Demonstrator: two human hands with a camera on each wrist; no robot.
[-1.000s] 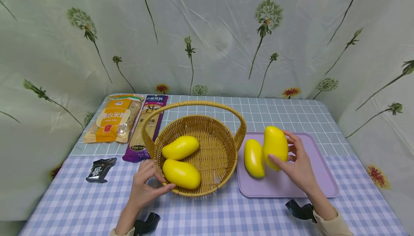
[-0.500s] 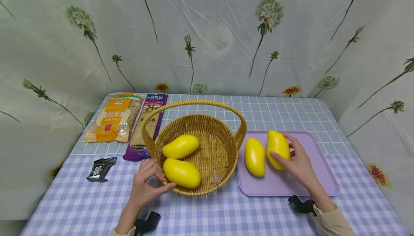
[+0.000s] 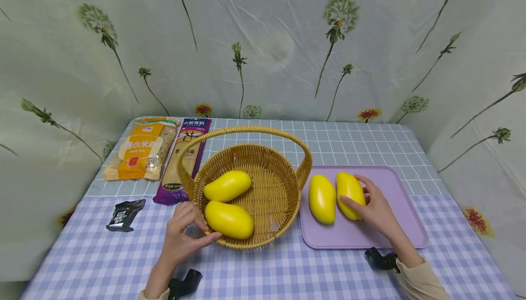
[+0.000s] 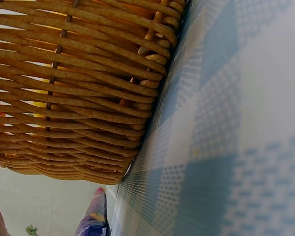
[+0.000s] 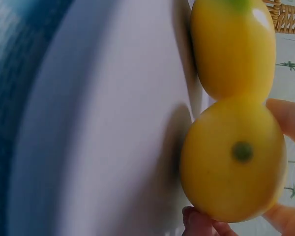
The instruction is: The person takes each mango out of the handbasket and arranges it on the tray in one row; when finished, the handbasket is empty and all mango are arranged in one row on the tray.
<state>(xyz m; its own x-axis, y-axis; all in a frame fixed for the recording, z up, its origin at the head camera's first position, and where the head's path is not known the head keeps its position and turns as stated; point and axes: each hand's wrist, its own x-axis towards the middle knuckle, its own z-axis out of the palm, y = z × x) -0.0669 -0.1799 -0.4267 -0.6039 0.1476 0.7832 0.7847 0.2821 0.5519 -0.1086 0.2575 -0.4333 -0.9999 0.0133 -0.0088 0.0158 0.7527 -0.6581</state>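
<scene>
My right hand (image 3: pixel 374 208) grips a yellow mango (image 3: pixel 350 192) at the lilac tray (image 3: pixel 398 240). In the right wrist view the held mango (image 5: pixel 221 182) shows its dark stem end, with fingertips (image 5: pixel 290 118) on either side. A second mango (image 3: pixel 322 199) lies just left of it on the tray. At the wicker basket (image 3: pixel 269 199), my left hand (image 3: pixel 181 229) pinches the near-left rim, thumb on top. Inside the basket two more mangoes (image 3: pixel 228 186) lie along the left side. The left wrist view is mostly filled by the woven wall (image 4: pixel 78 98).
An orange food packet (image 3: pixel 141 149) and a purple pasta packet (image 3: pixel 181 172) lie behind and left of the basket. Nearer on the left is a small black wrapper (image 3: pixel 125 215). The basket's tall handle (image 3: pixel 246 129) arches over it. A flowered curtain (image 3: pixel 279 53) closes the back.
My right hand has lowered the mango onto the tray beside the other one, still gripping it. The left hand keeps its place on the basket rim. The head view has shifted slightly.
</scene>
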